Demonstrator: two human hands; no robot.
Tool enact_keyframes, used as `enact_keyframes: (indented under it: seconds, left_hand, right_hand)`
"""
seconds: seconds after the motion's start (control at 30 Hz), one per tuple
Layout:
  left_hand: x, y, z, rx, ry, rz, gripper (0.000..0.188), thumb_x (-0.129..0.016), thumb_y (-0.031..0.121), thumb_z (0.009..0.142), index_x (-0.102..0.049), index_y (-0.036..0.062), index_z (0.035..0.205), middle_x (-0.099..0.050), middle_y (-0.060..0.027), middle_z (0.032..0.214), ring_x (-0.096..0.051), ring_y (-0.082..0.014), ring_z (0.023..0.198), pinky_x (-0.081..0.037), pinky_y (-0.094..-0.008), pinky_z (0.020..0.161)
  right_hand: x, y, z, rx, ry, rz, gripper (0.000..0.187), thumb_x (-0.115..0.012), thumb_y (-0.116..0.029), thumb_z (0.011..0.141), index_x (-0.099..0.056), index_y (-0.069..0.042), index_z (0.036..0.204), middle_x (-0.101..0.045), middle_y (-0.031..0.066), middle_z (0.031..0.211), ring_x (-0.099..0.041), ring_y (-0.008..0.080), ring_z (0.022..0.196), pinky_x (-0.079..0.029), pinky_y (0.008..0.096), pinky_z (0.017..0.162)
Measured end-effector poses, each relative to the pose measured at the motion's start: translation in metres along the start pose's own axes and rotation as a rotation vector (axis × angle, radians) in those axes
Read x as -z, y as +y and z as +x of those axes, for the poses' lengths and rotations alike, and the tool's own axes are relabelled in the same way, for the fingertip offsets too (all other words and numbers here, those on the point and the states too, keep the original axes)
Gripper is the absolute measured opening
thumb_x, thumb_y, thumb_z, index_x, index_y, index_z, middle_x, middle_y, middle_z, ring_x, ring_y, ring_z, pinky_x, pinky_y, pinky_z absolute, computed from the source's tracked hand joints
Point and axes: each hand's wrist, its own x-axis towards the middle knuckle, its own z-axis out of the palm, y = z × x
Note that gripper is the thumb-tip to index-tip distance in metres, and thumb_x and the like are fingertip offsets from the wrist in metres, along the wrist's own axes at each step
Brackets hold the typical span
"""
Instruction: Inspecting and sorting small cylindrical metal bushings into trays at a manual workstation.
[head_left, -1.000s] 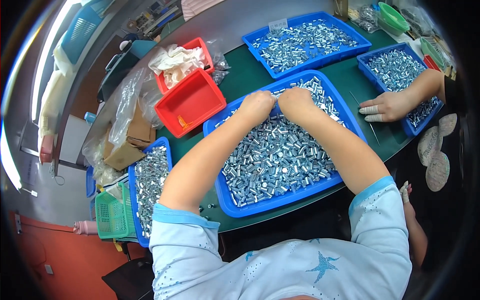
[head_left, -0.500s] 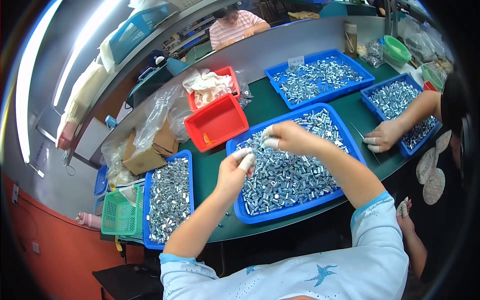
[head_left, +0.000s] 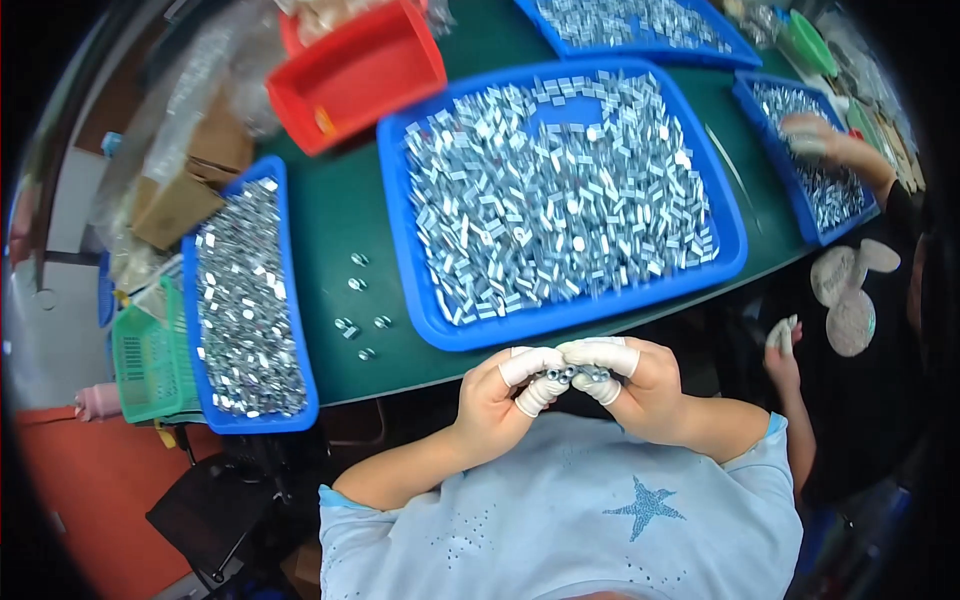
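Observation:
In front of my chest, just off the table's near edge, my two hands meet fingertip to fingertip. My left hand (head_left: 500, 395) and my right hand (head_left: 645, 385) both wear white finger covers. Pinched between their thumbs and fingers is a short row of small metal sleeves (head_left: 568, 374), with round hollow ends showing; the fingers hide part of it. Beyond the hands lies a large blue tray (head_left: 580, 308) full of loose sleeves of the same shiny kind. A patch of its bottom shows at the far side.
Left stands a narrower blue tray (head_left: 308, 385) of small metal parts, with several loose pieces (head_left: 358, 285) beside it. A red bin (head_left: 370, 75), a cardboard box (head_left: 180, 205) and a green basket (head_left: 145, 370) sit further off. At right, a co-worker's hand (head_left: 815, 138) is over another blue tray (head_left: 820, 232).
My hands have come back from over the large tray to my chest and joined. The view has tipped down. The co-worker's hand has moved from the table to over the right tray.

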Motion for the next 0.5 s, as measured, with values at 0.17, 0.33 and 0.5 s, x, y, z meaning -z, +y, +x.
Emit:
enact_keyframes:
  seconds: [0.17, 0.33, 0.5]
  left_hand:
    - [-0.003, -0.026, -0.011, 0.033, -0.120, 0.075, 0.018, -0.062, 0.007, 0.081, -0.059, 0.0015, 0.098, -0.060, -0.0081, 0.083, -0.058, -0.0164, 0.066, -0.047, -0.0238, 0.059]
    - [-0.006, -0.035, -0.021, -0.021, -0.164, 0.133, 0.016, -0.060, 0.002, 0.082, -0.057, -0.0013, 0.097, -0.058, -0.0094, 0.086, -0.058, -0.0131, 0.066, -0.047, -0.0219, 0.057]
    - [-0.006, -0.043, -0.025, -0.048, -0.148, 0.211, 0.017, -0.063, 0.003, 0.079, -0.058, -0.0002, 0.095, -0.060, -0.0098, 0.086, -0.060, -0.0153, 0.067, -0.048, -0.0227, 0.059]
  right_hand:
    - [-0.015, 0.018, -0.031, -0.130, 0.042, 0.048, 0.023, -0.064, -0.004, 0.075, -0.060, -0.001, 0.098, -0.064, 0.0139, 0.093, -0.064, 0.0250, 0.077, -0.052, 0.0287, 0.066]
    - [-0.021, 0.025, -0.050, -0.193, 0.010, 0.008, 0.025, -0.065, -0.003, 0.074, -0.060, -0.001, 0.098, -0.064, 0.0145, 0.093, -0.064, 0.0253, 0.075, -0.052, 0.0291, 0.064]
    - [-0.022, 0.024, -0.053, -0.199, -0.050, -0.107, 0.028, -0.066, -0.003, 0.070, -0.059, 0.000, 0.097, -0.064, 0.0142, 0.092, -0.064, 0.0263, 0.074, -0.052, 0.0301, 0.064]
